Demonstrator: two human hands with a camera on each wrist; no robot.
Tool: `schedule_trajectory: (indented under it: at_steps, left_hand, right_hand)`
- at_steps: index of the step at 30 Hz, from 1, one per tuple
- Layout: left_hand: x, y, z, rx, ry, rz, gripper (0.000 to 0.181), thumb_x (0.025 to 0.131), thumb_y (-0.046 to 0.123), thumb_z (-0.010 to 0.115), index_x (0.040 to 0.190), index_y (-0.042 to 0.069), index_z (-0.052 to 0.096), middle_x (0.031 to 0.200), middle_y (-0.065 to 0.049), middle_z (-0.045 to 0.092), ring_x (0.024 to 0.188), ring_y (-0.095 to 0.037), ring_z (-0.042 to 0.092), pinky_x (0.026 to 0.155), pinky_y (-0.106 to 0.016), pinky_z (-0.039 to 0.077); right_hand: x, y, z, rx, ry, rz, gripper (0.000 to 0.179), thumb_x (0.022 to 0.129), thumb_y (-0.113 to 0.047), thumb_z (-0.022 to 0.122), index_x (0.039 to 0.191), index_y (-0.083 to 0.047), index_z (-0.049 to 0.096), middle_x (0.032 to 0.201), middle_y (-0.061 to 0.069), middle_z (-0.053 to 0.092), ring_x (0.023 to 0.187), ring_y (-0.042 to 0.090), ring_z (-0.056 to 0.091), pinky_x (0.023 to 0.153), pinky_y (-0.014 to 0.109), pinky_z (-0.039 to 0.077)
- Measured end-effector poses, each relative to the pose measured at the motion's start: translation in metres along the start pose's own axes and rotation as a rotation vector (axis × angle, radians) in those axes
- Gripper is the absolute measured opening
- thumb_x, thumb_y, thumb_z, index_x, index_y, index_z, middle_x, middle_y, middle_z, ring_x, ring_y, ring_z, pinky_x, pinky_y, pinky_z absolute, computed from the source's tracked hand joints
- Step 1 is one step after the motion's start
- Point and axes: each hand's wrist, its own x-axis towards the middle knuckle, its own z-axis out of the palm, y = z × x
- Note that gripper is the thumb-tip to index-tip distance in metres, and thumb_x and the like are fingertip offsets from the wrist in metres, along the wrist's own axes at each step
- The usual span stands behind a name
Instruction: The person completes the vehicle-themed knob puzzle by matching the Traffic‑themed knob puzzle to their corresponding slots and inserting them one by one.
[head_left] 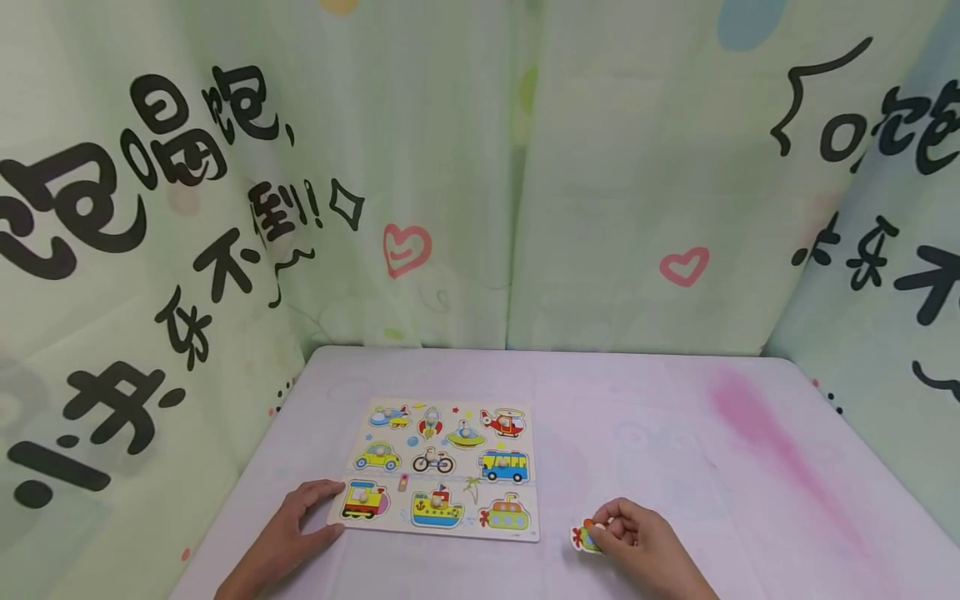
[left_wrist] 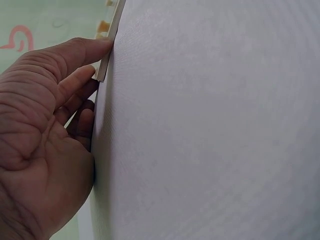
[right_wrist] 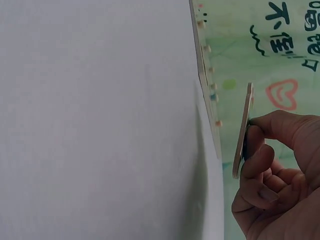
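A wooden knob puzzle board [head_left: 465, 492] with several vehicle pictures lies on the table, left of the middle. My left hand [head_left: 281, 537] rests at its lower left corner, thumb and index fingertip touching the edge. In the left wrist view, the thumb of the left hand [left_wrist: 55, 100] meets the board's thin edge [left_wrist: 114, 27]. To the right of the board, my right hand [head_left: 645, 542] pinches a green submarine puzzle piece [head_left: 583, 539] with a red propeller. Edge-on in the right wrist view, the submarine piece [right_wrist: 242, 135] is held off the table.
The white table [head_left: 637, 442] has a pink smear [head_left: 772, 458] on its right side. Pale green curtains [head_left: 600, 208] with dark writing and hearts close in the back and both sides. At the board's lower right, the submarine outline [head_left: 505, 515] shows a printed picture without a knob.
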Motion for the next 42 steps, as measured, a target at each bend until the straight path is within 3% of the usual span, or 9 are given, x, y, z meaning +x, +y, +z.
schedule_trajectory:
  at_steps: [14, 21, 28, 36, 42]
  left_hand:
    - [0.0, 0.001, 0.001, 0.003, -0.01, -0.022, 0.06, 0.084, 0.026, 0.084, 0.138, 0.01, 0.062, 0.146, -0.012, 0.052, 0.138, -0.038, 0.043, 0.115, -0.063, 0.033]
    - [-0.001, -0.003, 0.002, -0.001, -0.004, -0.016, 0.058, 0.085, 0.024, 0.084, 0.136, 0.009, 0.062, 0.144, -0.013, 0.053, 0.138, -0.038, 0.044, 0.116, -0.062, 0.033]
    - [-0.007, -0.01, 0.006, -0.011, -0.028, -0.011, 0.056, 0.085, 0.025, 0.084, 0.135, 0.011, 0.063, 0.143, -0.011, 0.055, 0.138, -0.038, 0.044, 0.115, -0.062, 0.034]
    - [-0.006, -0.003, 0.001, 0.015, 0.001, 0.035, 0.055, 0.086, 0.024, 0.083, 0.136, 0.014, 0.063, 0.142, -0.005, 0.056, 0.137, -0.027, 0.046, 0.116, -0.051, 0.036]
    - [-0.001, -0.001, -0.003, 0.021, 0.004, 0.047, 0.055, 0.086, 0.024, 0.083, 0.136, 0.013, 0.063, 0.142, -0.006, 0.056, 0.137, -0.028, 0.046, 0.116, -0.052, 0.036]
  right_hand:
    - [0.014, -0.025, 0.05, 0.026, -0.168, -0.162, 0.015, 0.091, -0.015, 0.075, 0.094, -0.005, 0.064, 0.072, -0.004, 0.054, 0.059, -0.001, 0.047, 0.055, 0.015, 0.04]
    - [0.027, -0.034, 0.068, -0.046, -0.138, -0.225, 0.014, 0.09, -0.016, 0.076, 0.091, -0.007, 0.065, 0.068, -0.008, 0.054, 0.056, -0.002, 0.045, 0.052, 0.016, 0.038]
    - [0.033, -0.035, 0.074, -0.091, -0.112, -0.235, 0.014, 0.088, -0.015, 0.077, 0.089, -0.008, 0.066, 0.067, -0.008, 0.055, 0.057, -0.001, 0.046, 0.052, 0.017, 0.038]
    - [0.047, -0.045, 0.076, -0.15, -0.092, -0.264, 0.012, 0.088, -0.014, 0.076, 0.088, -0.008, 0.066, 0.068, -0.008, 0.055, 0.057, 0.0, 0.045, 0.051, 0.016, 0.036]
    - [0.052, -0.051, 0.077, -0.171, -0.093, -0.251, 0.012, 0.088, -0.015, 0.076, 0.087, -0.009, 0.066, 0.067, -0.008, 0.054, 0.056, 0.0, 0.045, 0.049, 0.017, 0.035]
